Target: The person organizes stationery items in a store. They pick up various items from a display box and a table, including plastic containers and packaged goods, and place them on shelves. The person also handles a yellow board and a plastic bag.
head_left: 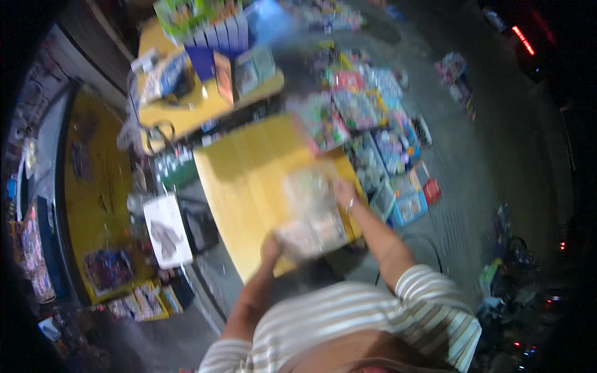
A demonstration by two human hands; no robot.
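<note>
A pale, plastic-looking pack point(314, 235), smeared by motion, lies across the near part of a yellow tabletop point(242, 186). My left hand point(272, 247) grips its left edge, thumb side toward the pack. Just beyond it is a whitish, see-through bundle point(308, 188); whether it is joined to the pack cannot be made out. My right hand point(344, 191), with a band at the wrist, is closed at the bundle's right side. Blur hides the single fingers of both hands.
A second yellow table point(186, 115) at the far left bears boxes and a blue-white bag point(165, 81). Colourful packets point(360, 105) cover the floor beyond and to the right. A white-topped stool point(168, 230) stands left, beside a yellow-backed display board point(102, 186).
</note>
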